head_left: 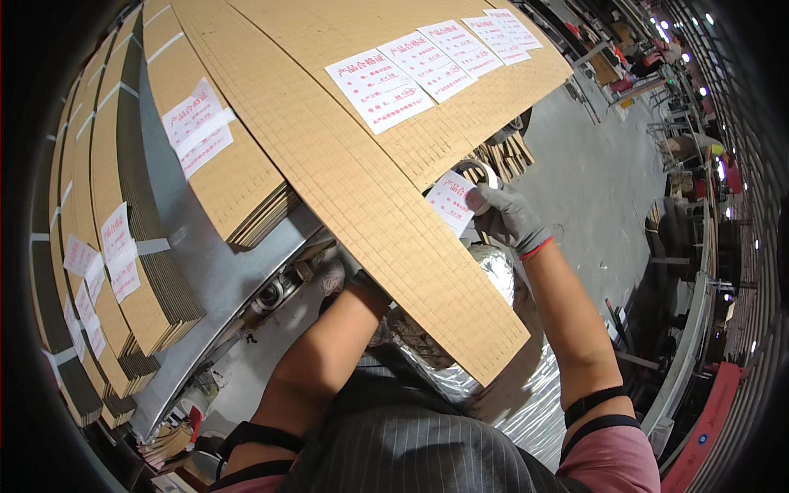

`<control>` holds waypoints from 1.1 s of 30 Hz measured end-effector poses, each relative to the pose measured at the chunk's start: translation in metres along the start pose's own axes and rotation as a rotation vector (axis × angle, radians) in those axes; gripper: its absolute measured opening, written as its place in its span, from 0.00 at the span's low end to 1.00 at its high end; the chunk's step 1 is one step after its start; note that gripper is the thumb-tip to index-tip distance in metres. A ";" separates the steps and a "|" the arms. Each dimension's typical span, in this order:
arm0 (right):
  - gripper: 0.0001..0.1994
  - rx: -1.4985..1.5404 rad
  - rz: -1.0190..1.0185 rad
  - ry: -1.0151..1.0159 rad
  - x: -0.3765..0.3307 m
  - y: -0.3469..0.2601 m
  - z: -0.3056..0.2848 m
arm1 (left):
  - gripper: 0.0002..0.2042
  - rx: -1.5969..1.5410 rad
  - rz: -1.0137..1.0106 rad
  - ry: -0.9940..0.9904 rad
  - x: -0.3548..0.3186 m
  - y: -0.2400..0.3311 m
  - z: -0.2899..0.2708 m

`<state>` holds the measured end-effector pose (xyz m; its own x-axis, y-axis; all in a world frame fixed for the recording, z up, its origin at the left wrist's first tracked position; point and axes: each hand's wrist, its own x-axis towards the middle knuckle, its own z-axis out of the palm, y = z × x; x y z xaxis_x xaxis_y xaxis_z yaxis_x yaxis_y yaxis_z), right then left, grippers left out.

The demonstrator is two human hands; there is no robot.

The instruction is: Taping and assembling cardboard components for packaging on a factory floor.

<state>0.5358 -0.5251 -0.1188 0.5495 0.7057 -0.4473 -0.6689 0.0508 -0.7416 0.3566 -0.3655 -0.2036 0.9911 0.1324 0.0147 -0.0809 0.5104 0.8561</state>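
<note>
A long tan corrugated cardboard strip (386,226) slants across the middle, its near end above my apron. My left hand (366,287), in a dark glove, reaches beneath the strip's left edge, and its fingers are hidden there. In a grey glove with a red cuff, my right hand (511,218) is closed at the strip's right edge. It grips a white tape roll (491,174) and a white paper label with red print (451,202), which overlaps the strip. Several similar labels (380,89) lie in a row on the wide cardboard (485,99) beyond.
Bundled cardboard strips (234,193) with labels and white bands rest on a grey metal table (209,275) at left. Silvery wrapped material (526,403) lies below the strip's near end. Grey floor (608,164), racks and another person (699,149) are at right.
</note>
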 end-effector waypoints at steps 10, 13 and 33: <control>0.14 -0.552 -0.373 0.300 -0.106 -0.108 0.100 | 0.17 0.221 -0.146 0.156 -0.096 0.001 -0.081; 0.15 -0.637 -0.483 0.188 -0.149 -0.128 0.126 | 0.04 0.298 0.055 0.420 -0.121 0.108 -0.011; 0.08 -1.743 -0.671 -0.315 -0.179 -0.096 0.191 | 0.07 0.967 0.397 0.105 -0.086 0.250 0.089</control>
<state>0.4059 -0.5215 0.1279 0.2346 0.9714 0.0365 0.8814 -0.1968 -0.4294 0.2610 -0.3247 0.0547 0.8940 0.2380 0.3795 -0.2332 -0.4761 0.8479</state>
